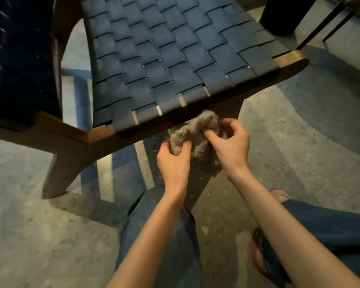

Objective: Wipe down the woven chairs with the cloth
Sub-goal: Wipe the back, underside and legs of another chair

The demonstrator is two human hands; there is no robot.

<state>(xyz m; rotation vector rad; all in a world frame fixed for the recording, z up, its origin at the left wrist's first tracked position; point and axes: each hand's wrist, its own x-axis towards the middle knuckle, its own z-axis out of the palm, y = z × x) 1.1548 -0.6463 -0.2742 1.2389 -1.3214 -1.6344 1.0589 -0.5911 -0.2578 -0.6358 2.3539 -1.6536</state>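
Both hands held the cloth (195, 138), a bunched beige rag, just below the front edge of the woven chair (164, 59). Left hand (175, 161) gripped its lower left part, fingers curled into the folds. Right hand (231, 142) pinched the upper right part, thumb and fingers pressed in. Top of the cloth touched or nearly touched the wooden front rail under the dark straps; could not tell which. A second chair (19, 59) stood close on the left. Knees in blue jeans (160, 235) below, over a concrete floor (29, 235).
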